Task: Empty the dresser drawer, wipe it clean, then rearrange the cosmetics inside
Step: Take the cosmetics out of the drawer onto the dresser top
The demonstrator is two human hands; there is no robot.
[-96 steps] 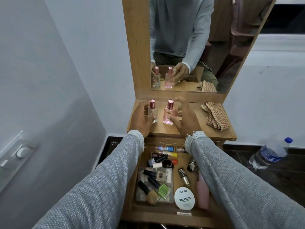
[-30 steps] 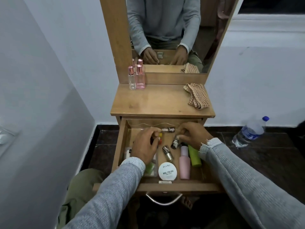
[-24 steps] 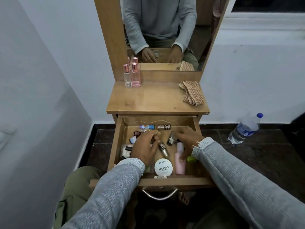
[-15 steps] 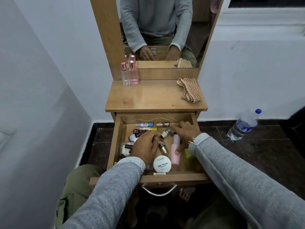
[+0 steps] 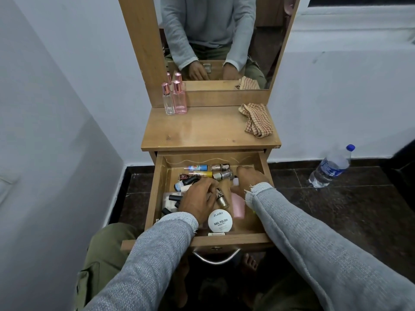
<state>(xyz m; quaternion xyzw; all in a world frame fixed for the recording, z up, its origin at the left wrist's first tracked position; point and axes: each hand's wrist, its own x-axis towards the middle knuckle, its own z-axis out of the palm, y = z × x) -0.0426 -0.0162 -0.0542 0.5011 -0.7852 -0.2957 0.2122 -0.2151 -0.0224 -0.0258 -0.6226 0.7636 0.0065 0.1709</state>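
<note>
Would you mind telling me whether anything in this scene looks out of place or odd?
Yes: a clear plastic water bottle with a blue cap lies tipped on the dark floor tiles, right of the wooden dresser. Inside the open drawer, the small cosmetic bottles lie jumbled on their sides.

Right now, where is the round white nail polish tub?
In the head view, the nail polish tub lies near the drawer's front edge, just right of the left hand, with the pink bottle to its right.
</note>
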